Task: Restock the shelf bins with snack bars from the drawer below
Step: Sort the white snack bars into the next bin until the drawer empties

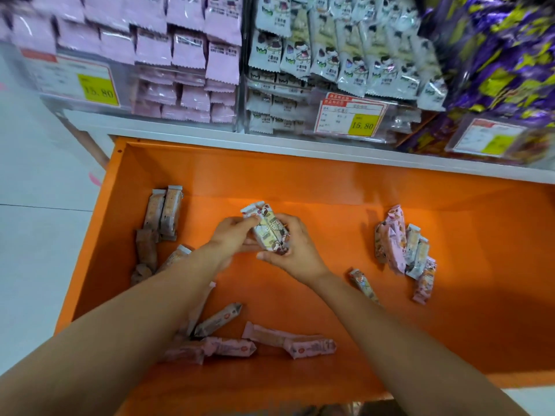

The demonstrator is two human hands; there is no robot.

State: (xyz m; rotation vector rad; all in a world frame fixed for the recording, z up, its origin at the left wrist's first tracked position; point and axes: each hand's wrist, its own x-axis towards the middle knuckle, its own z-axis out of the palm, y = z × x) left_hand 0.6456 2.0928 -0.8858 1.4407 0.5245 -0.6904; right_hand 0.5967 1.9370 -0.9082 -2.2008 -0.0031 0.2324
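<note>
Both hands meet over the middle of the open orange drawer (300, 181). My left hand (231, 235) and my right hand (297, 250) together grip a small bundle of white and cream snack bars (268, 231), held upright above the drawer floor. Loose bars lie around: brownish ones at the left (163, 214), pink ones at the front (270, 340), a pink and white heap at the right (402, 250). Above the drawer stand clear shelf bins: pink packets (186, 55) at the left, white packets (330, 55) in the middle.
A third bin at the upper right holds purple and yellow wrapped sweets (495, 55). Price labels (351, 118) hang on the bin fronts. A white shelf ledge (210, 136) runs between bins and drawer. Pale floor (39, 205) lies to the left.
</note>
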